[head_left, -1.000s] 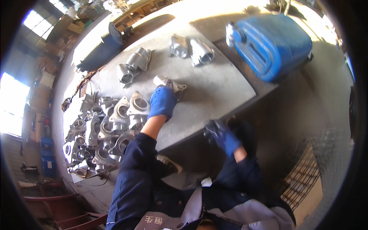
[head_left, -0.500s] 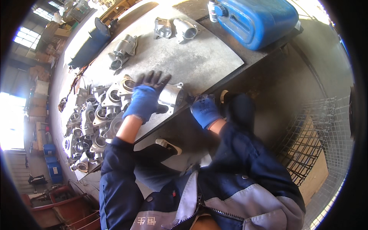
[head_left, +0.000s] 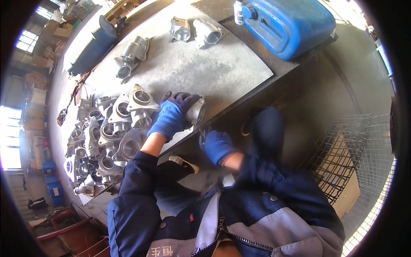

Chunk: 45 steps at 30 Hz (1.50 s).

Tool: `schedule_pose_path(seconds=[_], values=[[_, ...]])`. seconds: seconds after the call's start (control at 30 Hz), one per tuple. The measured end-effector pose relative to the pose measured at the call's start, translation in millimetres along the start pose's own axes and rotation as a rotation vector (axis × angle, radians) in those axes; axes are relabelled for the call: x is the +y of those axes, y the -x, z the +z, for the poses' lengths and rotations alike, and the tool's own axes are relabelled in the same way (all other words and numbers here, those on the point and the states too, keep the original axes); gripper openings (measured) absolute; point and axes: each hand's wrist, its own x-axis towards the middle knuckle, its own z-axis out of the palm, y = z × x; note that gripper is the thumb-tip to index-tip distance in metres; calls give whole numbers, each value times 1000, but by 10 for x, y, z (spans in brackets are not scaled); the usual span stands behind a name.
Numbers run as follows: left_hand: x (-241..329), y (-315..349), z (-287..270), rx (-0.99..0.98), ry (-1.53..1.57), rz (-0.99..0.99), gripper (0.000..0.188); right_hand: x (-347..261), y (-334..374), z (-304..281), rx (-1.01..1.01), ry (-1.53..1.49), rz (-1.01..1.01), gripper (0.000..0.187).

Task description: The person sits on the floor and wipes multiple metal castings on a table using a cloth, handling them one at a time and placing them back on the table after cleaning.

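Your blue-gloved left hand [head_left: 171, 118] grips a silvery cast-metal housing [head_left: 196, 111] at the steel table's near edge [head_left: 239, 92], open bore facing your right hand [head_left: 217, 145], which hovers just below it, fingers loosely curled and empty.

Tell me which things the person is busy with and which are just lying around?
In hand:
left hand grips a metal casting at the table edge
right hand just below the edge
heap of castings beside it

Lying about:
blue jerrycan
two pairs of castings farther back
wire mesh crate
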Motion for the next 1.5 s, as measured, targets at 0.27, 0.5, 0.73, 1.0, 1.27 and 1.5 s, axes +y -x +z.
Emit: schedule_pose_path(seconds=[0.27, 0.5, 0.73, 1.0, 1.27, 1.5], values=[[-20, -20, -1, 21, 21, 11, 88, -37, -266, -891, -362, -177, -127, 24], [-9, 20, 5, 151, 123, 54, 85, 324, -678, -942, 107, 521, -328, 25], [2, 23, 42, 248, 257, 121, 83, 760, -850, -20, 324, 613, -205, 18], [-37, 14, 69, 239, 214, 74, 90, 375, -304, 233, 178, 269, -196, 19], [6, 5, 1, 99, 0, -39, 91, 342, -273, -453, 335, 1, -263, 18], [45, -2, 19, 82, 30, -45, 88, 185, -523, -673, 300, 514, -155, 19]])
